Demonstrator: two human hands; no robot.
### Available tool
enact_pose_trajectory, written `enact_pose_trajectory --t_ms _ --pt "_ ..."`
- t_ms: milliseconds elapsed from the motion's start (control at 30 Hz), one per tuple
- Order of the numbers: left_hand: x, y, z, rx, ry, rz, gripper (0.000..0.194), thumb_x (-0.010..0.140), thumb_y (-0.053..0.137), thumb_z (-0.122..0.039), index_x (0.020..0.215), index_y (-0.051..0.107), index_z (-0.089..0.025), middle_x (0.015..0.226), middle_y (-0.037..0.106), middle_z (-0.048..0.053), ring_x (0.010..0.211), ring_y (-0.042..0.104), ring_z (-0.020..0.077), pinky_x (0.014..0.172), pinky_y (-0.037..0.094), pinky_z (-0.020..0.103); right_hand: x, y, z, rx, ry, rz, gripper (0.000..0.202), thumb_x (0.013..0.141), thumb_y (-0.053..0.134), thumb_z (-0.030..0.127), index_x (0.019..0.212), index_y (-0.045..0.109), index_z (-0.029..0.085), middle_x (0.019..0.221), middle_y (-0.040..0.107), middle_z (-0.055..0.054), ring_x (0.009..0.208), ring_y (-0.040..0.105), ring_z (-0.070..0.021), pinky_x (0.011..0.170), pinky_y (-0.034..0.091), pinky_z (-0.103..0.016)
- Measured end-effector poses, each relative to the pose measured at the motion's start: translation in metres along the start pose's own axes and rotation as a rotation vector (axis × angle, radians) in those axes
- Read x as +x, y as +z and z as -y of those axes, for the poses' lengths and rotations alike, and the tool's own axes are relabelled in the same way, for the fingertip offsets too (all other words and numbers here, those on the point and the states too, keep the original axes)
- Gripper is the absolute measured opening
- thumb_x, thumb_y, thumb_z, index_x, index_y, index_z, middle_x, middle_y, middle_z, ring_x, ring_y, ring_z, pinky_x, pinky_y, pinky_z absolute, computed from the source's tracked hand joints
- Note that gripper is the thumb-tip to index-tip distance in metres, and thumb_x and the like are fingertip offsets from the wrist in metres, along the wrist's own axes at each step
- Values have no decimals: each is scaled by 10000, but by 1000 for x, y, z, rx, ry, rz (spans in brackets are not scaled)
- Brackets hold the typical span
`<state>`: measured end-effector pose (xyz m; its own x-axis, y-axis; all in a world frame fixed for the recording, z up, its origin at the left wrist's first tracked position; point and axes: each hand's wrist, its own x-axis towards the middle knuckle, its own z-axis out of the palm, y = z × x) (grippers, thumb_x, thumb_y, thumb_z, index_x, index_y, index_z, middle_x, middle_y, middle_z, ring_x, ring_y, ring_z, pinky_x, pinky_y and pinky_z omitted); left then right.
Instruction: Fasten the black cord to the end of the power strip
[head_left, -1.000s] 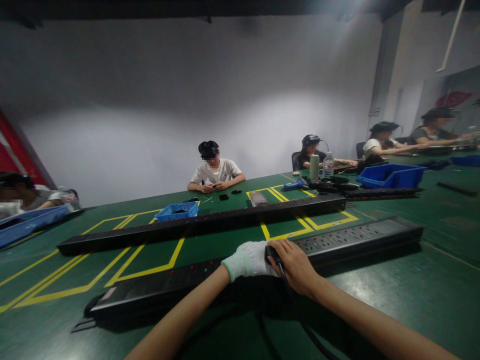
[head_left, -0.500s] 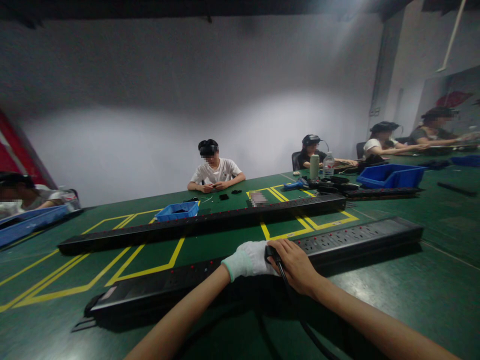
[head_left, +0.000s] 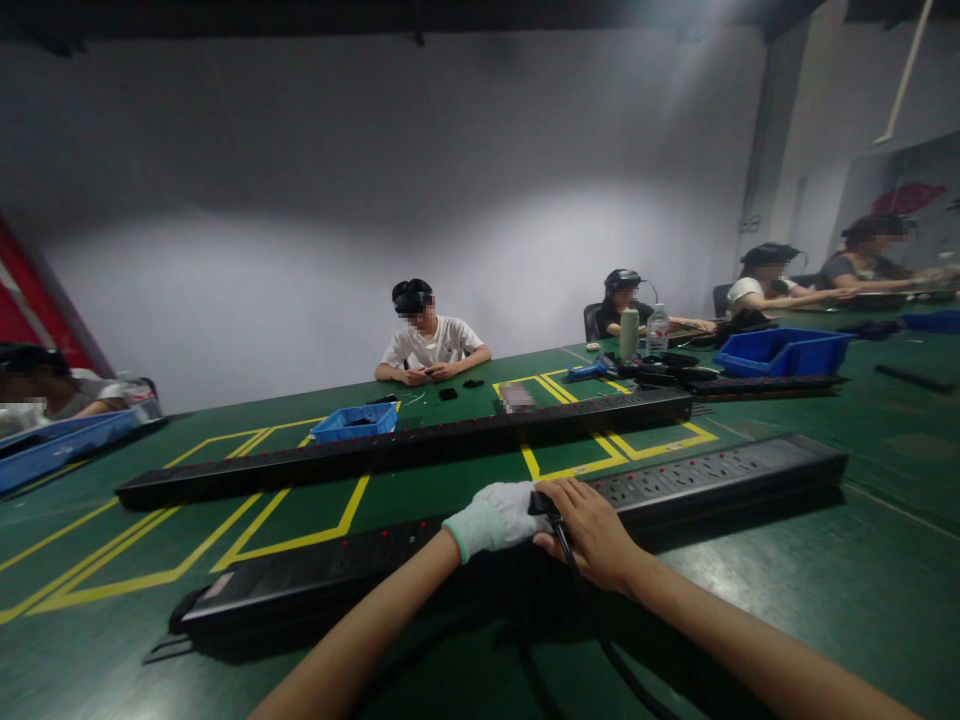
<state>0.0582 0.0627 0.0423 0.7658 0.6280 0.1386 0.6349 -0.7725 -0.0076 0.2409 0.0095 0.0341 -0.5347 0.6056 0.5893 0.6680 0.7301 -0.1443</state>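
Note:
A long black power strip (head_left: 315,565) with rows of sockets and small red dots lies across the green table in front of me. My left hand (head_left: 504,515), in a white glove with a mint cuff, rests closed over the strip's middle, against the plug. Bare, my right hand (head_left: 589,528) is wrapped round a black plug (head_left: 538,503) at the strip's top face. From the plug a black cable (head_left: 574,565) runs down past my right wrist. The fingertips of my gloved hand are partly hidden.
A second long strip (head_left: 420,447) lies beyond, over yellow tape lines. Blue trays (head_left: 352,423) (head_left: 784,352), a green bottle (head_left: 628,333), a clear bottle (head_left: 658,330) and a blue tool (head_left: 589,371) stand farther off. Several people sit around the table.
My right hand's lower fingers have shifted slightly below the plug. The person opposite has moved their head a little. Otherwise the strips and my left hand look nearly the same.

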Motion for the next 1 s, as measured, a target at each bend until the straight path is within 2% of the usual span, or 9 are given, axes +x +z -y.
enact_pose_trajectory --t_ms 233,567,1000 --pt "-1 3 3 31 60 -23 358 943 391 -460 1073 559 -171 1076 636 96 1000 604 248 869 472 327 -1 1 0 -11 9 -6 450 861 578 427 1197 468 149 1101 591 -140 1005 542 -286 877 450 -443" --pt "0 17 12 14 92 -37 254 907 447 -319 1060 551 -145 1113 626 117 1041 593 265 889 469 353 0 3 0 -34 28 -1 393 882 565 368 1196 474 150 1105 591 -141 1005 556 -279 878 460 -435" --pt "0 6 6 -35 1 -12 317 900 454 -438 1062 545 -180 1107 632 88 1028 603 251 883 475 329 -1 6 -1 -74 -3 -53 346 909 519 292 1222 467 155 1090 601 -134 970 577 -260 844 482 -424"
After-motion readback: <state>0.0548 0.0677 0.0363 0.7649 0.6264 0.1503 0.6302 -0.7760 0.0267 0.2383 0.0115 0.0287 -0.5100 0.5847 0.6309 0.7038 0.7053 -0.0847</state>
